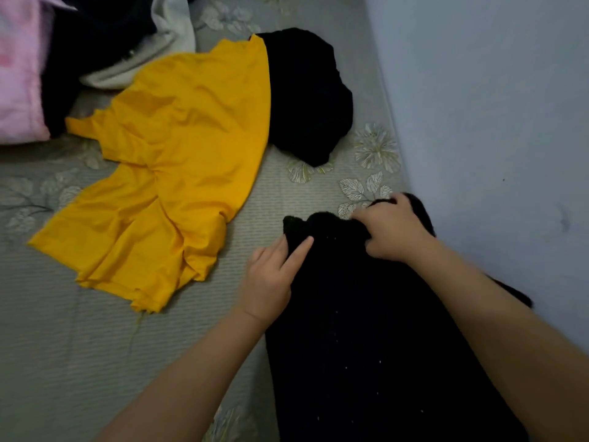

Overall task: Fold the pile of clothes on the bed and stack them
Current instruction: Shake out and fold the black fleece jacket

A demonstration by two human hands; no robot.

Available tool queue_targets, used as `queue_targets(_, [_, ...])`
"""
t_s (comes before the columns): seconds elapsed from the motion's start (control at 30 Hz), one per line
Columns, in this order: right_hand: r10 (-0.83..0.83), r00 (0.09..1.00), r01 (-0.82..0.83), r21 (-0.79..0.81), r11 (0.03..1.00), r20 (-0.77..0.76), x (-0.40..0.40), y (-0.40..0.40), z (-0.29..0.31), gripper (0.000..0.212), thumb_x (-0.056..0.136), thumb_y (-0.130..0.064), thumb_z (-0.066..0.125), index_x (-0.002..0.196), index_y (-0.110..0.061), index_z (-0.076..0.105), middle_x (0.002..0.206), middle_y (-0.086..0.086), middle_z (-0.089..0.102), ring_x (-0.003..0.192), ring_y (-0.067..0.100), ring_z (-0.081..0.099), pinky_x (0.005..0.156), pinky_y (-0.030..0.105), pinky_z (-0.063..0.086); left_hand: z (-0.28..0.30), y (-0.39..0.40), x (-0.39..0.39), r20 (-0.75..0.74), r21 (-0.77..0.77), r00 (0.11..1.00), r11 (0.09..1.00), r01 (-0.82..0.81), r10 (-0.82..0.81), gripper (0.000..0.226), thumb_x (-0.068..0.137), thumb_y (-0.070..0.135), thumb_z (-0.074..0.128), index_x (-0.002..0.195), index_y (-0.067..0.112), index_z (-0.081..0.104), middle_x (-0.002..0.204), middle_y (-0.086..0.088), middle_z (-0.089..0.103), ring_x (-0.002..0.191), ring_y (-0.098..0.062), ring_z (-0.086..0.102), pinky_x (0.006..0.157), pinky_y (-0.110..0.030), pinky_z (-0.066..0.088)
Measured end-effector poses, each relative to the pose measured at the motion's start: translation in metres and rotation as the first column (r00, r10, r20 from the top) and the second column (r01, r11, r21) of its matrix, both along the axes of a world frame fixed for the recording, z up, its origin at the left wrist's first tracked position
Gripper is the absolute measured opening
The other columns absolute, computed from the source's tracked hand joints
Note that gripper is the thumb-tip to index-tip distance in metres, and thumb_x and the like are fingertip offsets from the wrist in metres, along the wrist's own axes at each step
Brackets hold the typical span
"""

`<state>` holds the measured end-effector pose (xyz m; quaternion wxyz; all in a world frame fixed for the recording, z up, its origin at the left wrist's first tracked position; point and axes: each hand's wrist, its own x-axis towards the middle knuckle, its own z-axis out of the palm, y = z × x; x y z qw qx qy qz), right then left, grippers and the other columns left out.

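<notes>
My left hand [269, 275] pinches the black garment [376, 330] at its far-left corner, my right hand [393, 229] grips the far-right; it lies lengthwise toward me on the bed [63, 346].

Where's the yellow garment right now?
In the head view the yellow garment lies spread on the bed, left of centre, untouched. Its far right edge meets a crumpled black garment, and the clothes pile sits beyond it at upper left.
</notes>
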<state>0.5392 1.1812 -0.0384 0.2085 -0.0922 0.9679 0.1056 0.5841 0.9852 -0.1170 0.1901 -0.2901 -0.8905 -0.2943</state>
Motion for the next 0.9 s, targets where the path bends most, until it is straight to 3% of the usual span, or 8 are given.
queue_targets(0.1, [-0.091,0.947,0.084,-0.038,0.996,-0.309,0.011,0.021,0.021,0.018,0.066,-0.011,0.059,0.083,-0.016,0.057,0.085,0.003,0.065,0.093,0.025,0.06,0.097,0.037,0.015,0.006,0.024,-0.016,0.052,-0.007,0.999,1.0,0.015,-0.015,0.044,0.079,0.007,0.056,0.122,0.011,0.047,0.103,-0.019,0.068,0.092,-0.027,0.068,0.072,-0.028,0.036])
queue_targets(0.17, [-0.151,0.96,0.17,0.06,0.984,-0.236,0.007,0.025,0.012,0.024,0.073,-0.012,0.058,0.097,-0.016,0.055,0.097,0.005,0.063,0.103,0.026,0.055,0.106,0.046,0.01,0.0,0.04,-0.022,0.234,-0.055,0.972,0.998,0.006,0.007,0.06,0.073,-0.002,0.067,0.129,0.009,0.05,0.108,-0.022,0.065,0.098,-0.032,0.065,0.077,-0.032,0.044])
queue_targets(0.23, [-0.189,0.976,0.204,0.155,0.967,-0.108,0.006,0.023,-0.016,0.051,0.087,-0.025,0.053,0.134,-0.016,0.037,0.135,0.011,0.044,0.132,0.026,0.033,0.109,0.059,0.0,-0.016,0.042,-0.023,0.492,-0.171,0.862,0.984,-0.044,0.124,0.061,0.087,0.003,0.055,0.142,0.012,0.03,0.121,-0.019,0.056,0.104,-0.03,0.058,0.085,-0.034,0.042])
queue_targets(0.3, [-0.254,0.967,0.256,0.1,0.962,-0.028,0.009,0.021,-0.048,0.058,0.097,-0.037,0.034,0.147,-0.023,0.008,0.155,0.006,0.007,0.143,0.026,0.001,0.108,0.061,-0.005,-0.034,0.034,-0.022,0.678,-0.249,0.681,0.958,-0.141,0.276,0.058,0.098,0.017,0.038,0.147,0.019,0.008,0.13,-0.015,0.045,0.108,-0.028,0.051,0.088,-0.033,0.039])
queue_targets(0.37, [-0.384,0.923,0.384,-0.032,0.923,0.022,0.014,0.024,-0.072,0.053,0.099,-0.039,0.022,0.147,-0.03,0.002,0.156,0.001,-0.007,0.143,0.025,-0.01,0.11,0.058,-0.004,-0.043,0.024,-0.019,0.758,-0.265,0.574,0.95,-0.163,0.31,0.057,0.099,0.027,0.033,0.148,0.021,0.003,0.143,-0.019,0.032,0.12,-0.033,0.043,0.095,-0.039,0.037])
queue_targets(0.47, [-0.491,0.87,0.492,-0.113,0.863,0.037,0.017,0.032,-0.08,0.052,0.098,-0.041,0.021,0.147,-0.033,0.004,0.157,0.001,-0.005,0.143,0.026,-0.007,0.112,0.055,-0.001,-0.038,0.014,-0.001,0.724,-0.281,0.627,0.953,-0.115,0.289,0.06,0.097,0.034,0.036,0.148,0.02,0.007,0.151,-0.025,0.009,0.138,-0.037,0.017,0.11,-0.044,0.02])
queue_targets(0.63, [-0.371,0.914,0.319,-0.275,0.907,-0.163,0.056,0.023,-0.052,0.049,0.097,-0.031,0.035,0.143,-0.015,0.03,0.154,0.009,0.015,0.143,0.027,0.006,0.112,0.052,0.002,-0.011,0.012,0.068,0.537,-0.244,0.843,0.956,0.161,-0.005,0.055,0.09,0.032,0.053,0.135,0.004,0.042,0.144,-0.028,0.029,0.135,-0.046,0.023,0.105,-0.058,0.022])
queue_targets(0.9, [-0.59,0.793,0.532,-0.3,0.792,-0.152,0.285,0.002,-0.017,0.043,0.092,-0.021,0.049,0.134,-0.01,0.046,0.148,0.013,0.032,0.14,0.033,0.022,0.108,0.06,0.005,0.007,0.026,0.15,0.582,-0.33,0.782,0.815,0.476,-0.221,0.072,0.087,0.051,0.023,0.146,0.01,0.019,0.154,-0.011,0.012,0.143,-0.026,0.003,0.112,-0.046,-0.003])
